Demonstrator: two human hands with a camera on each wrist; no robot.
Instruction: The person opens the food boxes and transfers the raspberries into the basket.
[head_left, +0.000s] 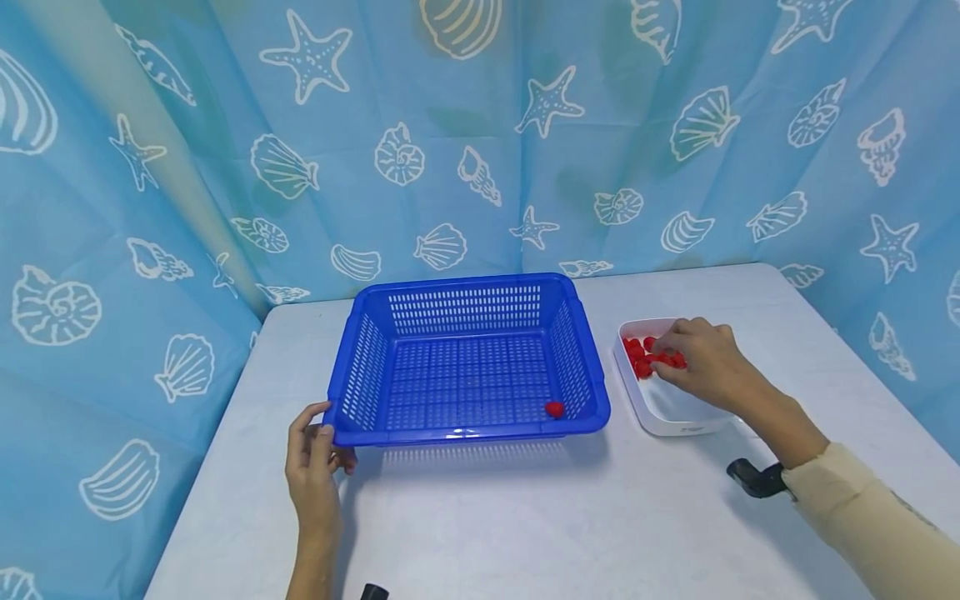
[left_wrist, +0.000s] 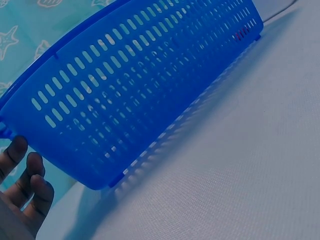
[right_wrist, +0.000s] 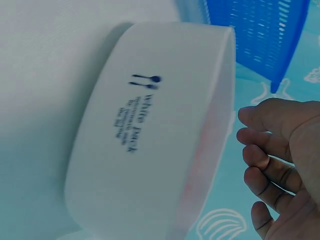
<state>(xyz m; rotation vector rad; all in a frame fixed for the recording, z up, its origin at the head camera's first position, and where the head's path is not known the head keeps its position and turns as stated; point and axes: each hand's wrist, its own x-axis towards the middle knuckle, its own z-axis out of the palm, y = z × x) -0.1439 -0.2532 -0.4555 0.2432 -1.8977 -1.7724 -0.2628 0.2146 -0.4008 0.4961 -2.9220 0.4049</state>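
A blue perforated plastic basket (head_left: 465, 435) stands on the table, with one small red piece (head_left: 554, 409) in its near right corner. At the basket's near left corner, my left hand (head_left: 315, 467) grips the rim between thumb and fingers; its curled fingers (left_wrist: 36, 192) show beside the basket wall in the left wrist view. To the right is a white container (head_left: 678, 427) with several small red pieces (head_left: 639, 360) at its far left. My right hand (head_left: 701, 362) is over this container, fingers loosely bent, and the right wrist view shows nothing between thumb and fingers.
A white cloth covers the table (head_left: 480, 525). Behind and at both sides hangs a blue curtain (head_left: 450, 108) with white shell and starfish prints. A black wrist mount (head_left: 753, 479) sticks out from the right forearm near the container.
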